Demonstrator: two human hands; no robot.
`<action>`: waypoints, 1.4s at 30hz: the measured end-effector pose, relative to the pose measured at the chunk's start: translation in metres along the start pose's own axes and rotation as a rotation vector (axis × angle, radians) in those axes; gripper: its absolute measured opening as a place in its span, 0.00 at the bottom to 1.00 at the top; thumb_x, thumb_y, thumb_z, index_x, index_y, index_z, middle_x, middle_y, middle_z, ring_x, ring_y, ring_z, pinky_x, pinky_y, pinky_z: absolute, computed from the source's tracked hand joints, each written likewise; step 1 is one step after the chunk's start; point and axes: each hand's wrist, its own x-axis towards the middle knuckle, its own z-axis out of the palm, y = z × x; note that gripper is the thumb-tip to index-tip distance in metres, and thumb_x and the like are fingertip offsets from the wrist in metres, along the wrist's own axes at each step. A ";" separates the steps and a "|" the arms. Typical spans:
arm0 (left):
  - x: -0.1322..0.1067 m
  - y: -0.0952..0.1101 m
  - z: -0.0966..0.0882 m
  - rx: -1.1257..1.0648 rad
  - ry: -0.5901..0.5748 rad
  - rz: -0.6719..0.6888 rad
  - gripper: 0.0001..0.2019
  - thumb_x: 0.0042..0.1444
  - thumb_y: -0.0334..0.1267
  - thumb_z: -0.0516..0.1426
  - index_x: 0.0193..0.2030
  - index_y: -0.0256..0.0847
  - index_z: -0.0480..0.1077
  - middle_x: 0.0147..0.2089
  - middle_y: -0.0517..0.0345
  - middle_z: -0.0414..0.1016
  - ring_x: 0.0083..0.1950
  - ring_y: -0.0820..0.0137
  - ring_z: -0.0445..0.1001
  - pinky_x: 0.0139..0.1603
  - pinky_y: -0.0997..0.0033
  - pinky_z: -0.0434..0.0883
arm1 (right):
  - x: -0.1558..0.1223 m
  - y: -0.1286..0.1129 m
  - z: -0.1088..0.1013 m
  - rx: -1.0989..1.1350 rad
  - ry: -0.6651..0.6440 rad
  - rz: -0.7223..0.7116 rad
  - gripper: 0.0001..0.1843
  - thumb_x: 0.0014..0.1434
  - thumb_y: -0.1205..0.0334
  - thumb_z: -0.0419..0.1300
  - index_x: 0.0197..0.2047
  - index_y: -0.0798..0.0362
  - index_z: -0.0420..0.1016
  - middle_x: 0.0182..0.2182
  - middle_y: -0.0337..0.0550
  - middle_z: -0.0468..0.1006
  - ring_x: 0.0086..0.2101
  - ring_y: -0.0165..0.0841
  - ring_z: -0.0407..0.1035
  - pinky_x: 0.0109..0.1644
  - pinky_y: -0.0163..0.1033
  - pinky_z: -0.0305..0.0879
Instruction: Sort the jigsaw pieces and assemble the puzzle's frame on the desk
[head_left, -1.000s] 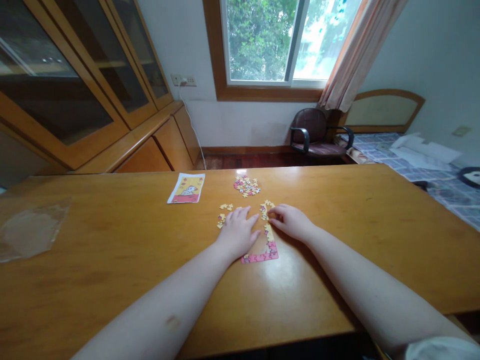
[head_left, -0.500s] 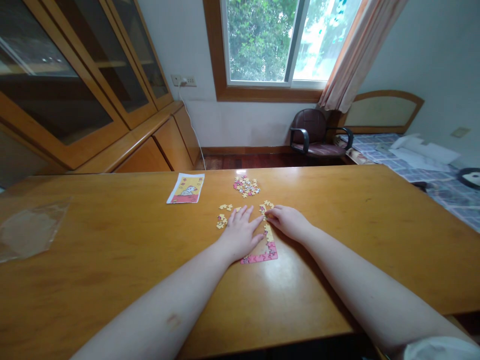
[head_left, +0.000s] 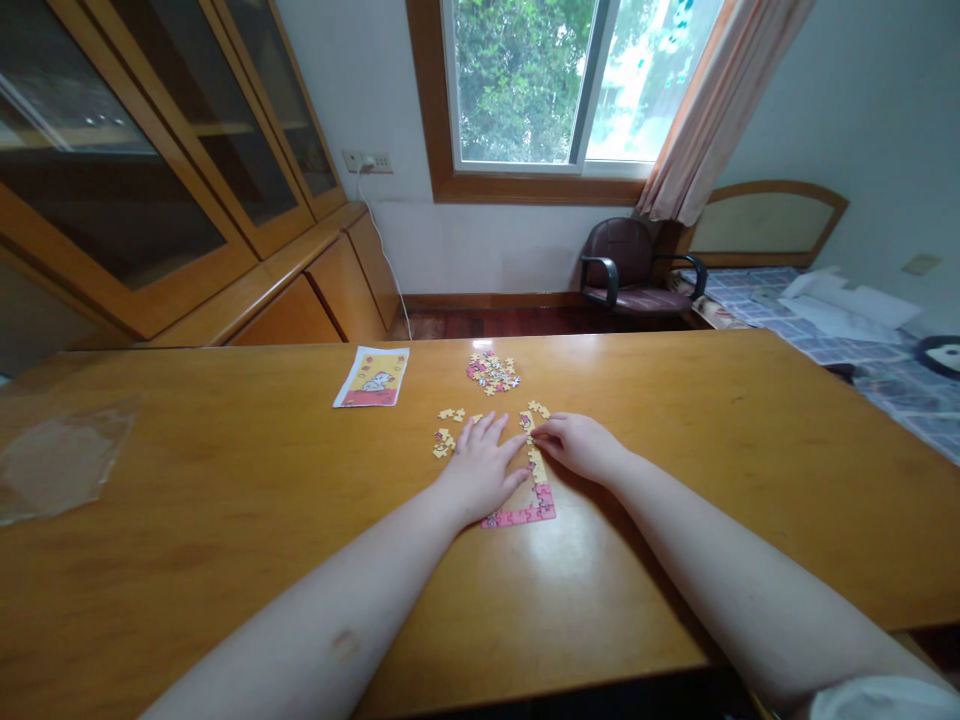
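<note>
Head view: left hand (head_left: pixel 480 468) flat, fingers spread, on wooden table (head_left: pixel 225 480) beside joined puzzle border (head_left: pixel 544 498); right hand (head_left: pixel 583 447) fingertips curled at border's top, grip unclear; loose pieces (head_left: pixel 493 371) beyond.

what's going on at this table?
A person works on a jigsaw on the table. The left hand lies flat beside the joined border strip; the right hand has its fingertips at the strip's top end. Further back lie loose pieces and a picture card.
</note>
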 end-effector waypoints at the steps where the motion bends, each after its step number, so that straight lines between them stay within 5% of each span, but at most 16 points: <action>1: 0.000 0.000 0.000 -0.002 -0.003 0.000 0.27 0.60 0.53 0.50 0.64 0.48 0.60 0.70 0.46 0.52 0.70 0.53 0.47 0.69 0.46 0.43 | 0.000 0.000 -0.001 0.000 -0.006 -0.004 0.13 0.62 0.58 0.55 0.44 0.50 0.79 0.39 0.45 0.79 0.37 0.33 0.73 0.41 0.34 0.64; 30: -0.003 0.002 -0.004 -0.024 0.019 0.028 0.23 0.60 0.51 0.51 0.60 0.47 0.65 0.67 0.48 0.57 0.70 0.54 0.48 0.69 0.46 0.44 | -0.006 -0.005 -0.005 -0.044 -0.045 -0.064 0.14 0.63 0.61 0.52 0.45 0.49 0.79 0.38 0.46 0.79 0.40 0.34 0.73 0.42 0.34 0.64; 42: -0.003 0.002 -0.003 -0.018 0.028 0.045 0.23 0.60 0.51 0.51 0.59 0.47 0.65 0.67 0.49 0.58 0.70 0.54 0.49 0.69 0.48 0.44 | -0.007 0.003 -0.004 0.023 -0.037 -0.109 0.10 0.59 0.57 0.59 0.40 0.50 0.79 0.34 0.43 0.77 0.36 0.33 0.71 0.40 0.34 0.62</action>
